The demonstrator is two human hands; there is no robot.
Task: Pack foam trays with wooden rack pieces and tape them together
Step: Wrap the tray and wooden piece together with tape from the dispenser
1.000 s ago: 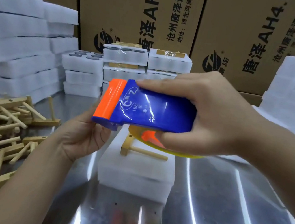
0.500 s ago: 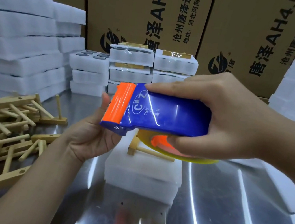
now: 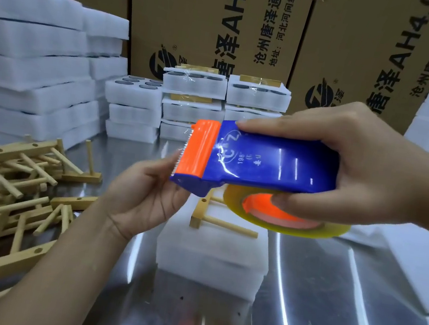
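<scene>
While it sits mid-worktop (image 3: 324, 315), foam tray stack (image 3: 211, 255) carries 1 wooden rack piece (image 3: 223, 221) flat on top.

Tape dispenser (image 3: 268, 164): blue w/ orange cutter, held just above stack; yellowish tape roll (image 3: 287, 223) on underside.

Right hand (image 3: 359, 160): grips dispenser, fingers over top, thumb on roll core.

Left hand (image 3: 145, 194): palm-up at cutter end, thumb by teeth; fingers hidden behind dispenser, grip can't be told.

Left of stack: loose rack pieces (image 3: 11, 189), approx. a heap; plain foam slabs (image 3: 27, 75) beyond.

Behind stack: taped foam packs (image 3: 224, 100), cardboard boxes (image 3: 213, 24).
</scene>
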